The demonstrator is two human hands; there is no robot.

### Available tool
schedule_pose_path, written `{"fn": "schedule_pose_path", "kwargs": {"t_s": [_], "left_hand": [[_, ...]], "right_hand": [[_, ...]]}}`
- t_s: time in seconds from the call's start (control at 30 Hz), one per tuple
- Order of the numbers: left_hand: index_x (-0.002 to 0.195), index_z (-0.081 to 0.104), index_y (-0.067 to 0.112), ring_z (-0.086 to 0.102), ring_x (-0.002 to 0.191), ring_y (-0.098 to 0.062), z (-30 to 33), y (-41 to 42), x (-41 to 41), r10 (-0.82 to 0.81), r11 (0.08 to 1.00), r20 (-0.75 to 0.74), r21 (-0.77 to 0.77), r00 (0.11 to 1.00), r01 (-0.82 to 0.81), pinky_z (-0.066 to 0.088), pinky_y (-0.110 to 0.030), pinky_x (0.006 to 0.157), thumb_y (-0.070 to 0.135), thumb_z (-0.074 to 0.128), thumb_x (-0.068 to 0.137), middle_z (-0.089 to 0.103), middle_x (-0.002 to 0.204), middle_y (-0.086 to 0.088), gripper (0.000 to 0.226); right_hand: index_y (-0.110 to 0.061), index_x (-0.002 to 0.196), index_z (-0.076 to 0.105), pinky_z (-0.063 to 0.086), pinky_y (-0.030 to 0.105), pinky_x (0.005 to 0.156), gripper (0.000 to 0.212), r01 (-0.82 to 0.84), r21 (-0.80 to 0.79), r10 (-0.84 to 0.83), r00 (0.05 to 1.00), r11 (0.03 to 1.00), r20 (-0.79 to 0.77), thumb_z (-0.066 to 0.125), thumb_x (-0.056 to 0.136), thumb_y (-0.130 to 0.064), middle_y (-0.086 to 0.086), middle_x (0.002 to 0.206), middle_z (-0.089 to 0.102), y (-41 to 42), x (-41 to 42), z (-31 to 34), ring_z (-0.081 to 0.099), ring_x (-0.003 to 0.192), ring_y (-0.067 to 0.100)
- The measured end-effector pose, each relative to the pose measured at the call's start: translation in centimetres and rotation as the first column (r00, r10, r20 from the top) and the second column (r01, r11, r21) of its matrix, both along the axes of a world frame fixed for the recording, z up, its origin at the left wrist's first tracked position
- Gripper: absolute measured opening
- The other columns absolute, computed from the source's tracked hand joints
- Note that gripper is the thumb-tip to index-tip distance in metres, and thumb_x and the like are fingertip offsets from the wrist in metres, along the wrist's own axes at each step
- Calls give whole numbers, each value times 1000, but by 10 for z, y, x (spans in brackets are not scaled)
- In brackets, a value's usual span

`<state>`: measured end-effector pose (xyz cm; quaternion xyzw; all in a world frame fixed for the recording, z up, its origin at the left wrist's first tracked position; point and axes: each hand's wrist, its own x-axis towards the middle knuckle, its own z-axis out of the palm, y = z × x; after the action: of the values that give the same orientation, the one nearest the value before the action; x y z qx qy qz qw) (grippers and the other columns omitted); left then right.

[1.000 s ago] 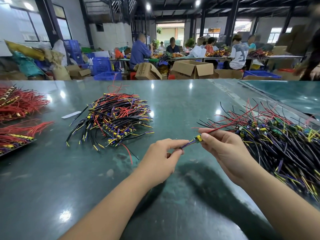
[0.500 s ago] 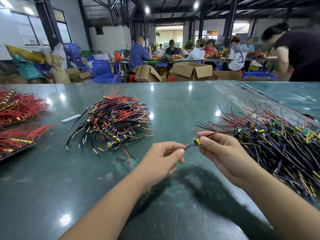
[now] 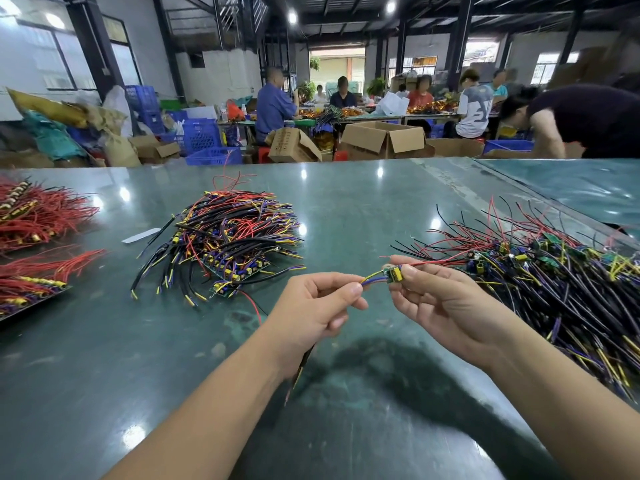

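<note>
Above the green table (image 3: pixel 363 209) I hold one small circuit board (image 3: pixel 394 273) with a yellow part on it. My right hand (image 3: pixel 440 303) pinches the board between thumb and fingers; its red lead runs off to the right. My left hand (image 3: pixel 318 306) pinches the board's yellow and purple wires (image 3: pixel 372 279), and a black sleeved length hangs out under that wrist. A neat heap of sleeved boards (image 3: pixel 228 240) lies left of centre. A loose tangle of boards and wires (image 3: pixel 554 278) lies at the right.
Red-wired bundles (image 3: pixel 31 216) and a tray of more (image 3: pixel 31 289) sit at the left edge. A white slip (image 3: pixel 141 235) lies near the centre heap. Beyond the table stand cardboard boxes (image 3: pixel 384 138), blue crates (image 3: pixel 204 136) and several seated workers; one person (image 3: pixel 585 119) bends over at right.
The board stays pinched between both hands in the same spot. My left hand has slid slightly back along the wires, showing more of them. The person at the far right has bent further over.
</note>
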<state>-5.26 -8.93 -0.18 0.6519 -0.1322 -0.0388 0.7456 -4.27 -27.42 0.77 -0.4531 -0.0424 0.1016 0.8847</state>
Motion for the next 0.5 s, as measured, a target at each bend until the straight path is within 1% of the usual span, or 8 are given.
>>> {"fn": "schedule_pose_path", "kwargs": {"t_s": [0.07,0.13,0.23,0.3,0.37,0.43,0.47,0.5], "left_hand": [[94,71,13,38,41,-5,0,-1,-2,-36,999,19,-14,999,37,28,-12,39,12,61,88,70,74,-3,12],[96,74,17,42,43,-5,0,-1,-5,-122,992,32,-13,992,122,30,-13,39,21,63,83,72,82,-3,18],[102,75,27,52,49,-9,0,0,-7,-232,973,18,-4,972,233,40,-15,45,22,67,84,73,93,-5,20],[109,72,28,62,61,-12,-3,0,-7,-263,965,-5,0,965,263,49,-21,54,23,62,84,72,105,-5,27],[117,67,25,67,75,-15,-4,0,-6,-249,968,-15,-24,968,248,54,-26,61,23,66,85,70,114,-3,31],[121,62,24,69,81,-16,-3,1,-5,-195,980,-18,-43,981,194,55,-28,64,24,65,81,69,115,-2,39],[122,61,24,69,81,-16,-2,2,-5,-155,987,-17,-48,988,154,56,-28,63,24,63,79,69,115,-2,43],[122,60,23,68,80,-15,-1,3,-4,-117,992,-11,-55,993,116,55,-28,62,24,62,78,69,115,-3,45]], "right_hand": [[-2,101,63,56,21,68,29,34,27,-34,999,999,-13,62,72,-5,10,87,69,0,-1,1,64,66,11],[-5,100,62,56,21,69,30,62,72,-59,998,996,-38,64,70,-7,8,87,69,1,-3,2,65,67,11],[-11,93,64,55,22,73,23,93,61,-91,995,994,-36,66,70,-13,3,83,70,3,-6,5,64,69,10],[-16,90,62,52,26,77,16,122,37,-121,992,992,-15,64,74,-14,0,81,69,4,-8,8,65,73,12],[-18,88,60,51,29,77,9,178,47,-179,984,983,5,59,84,-10,1,77,68,0,-10,16,68,72,14],[-17,87,58,53,26,68,14,258,22,-259,965,966,48,52,91,-6,1,74,66,-14,-12,30,68,66,14],[-17,87,59,52,22,59,16,321,-39,-317,944,946,90,50,93,-5,1,73,65,-25,-12,39,67,63,12],[-17,89,60,49,18,52,18,403,-144,-383,912,904,147,48,94,-4,0,73,65,-38,-12,49,66,60,11]]}}
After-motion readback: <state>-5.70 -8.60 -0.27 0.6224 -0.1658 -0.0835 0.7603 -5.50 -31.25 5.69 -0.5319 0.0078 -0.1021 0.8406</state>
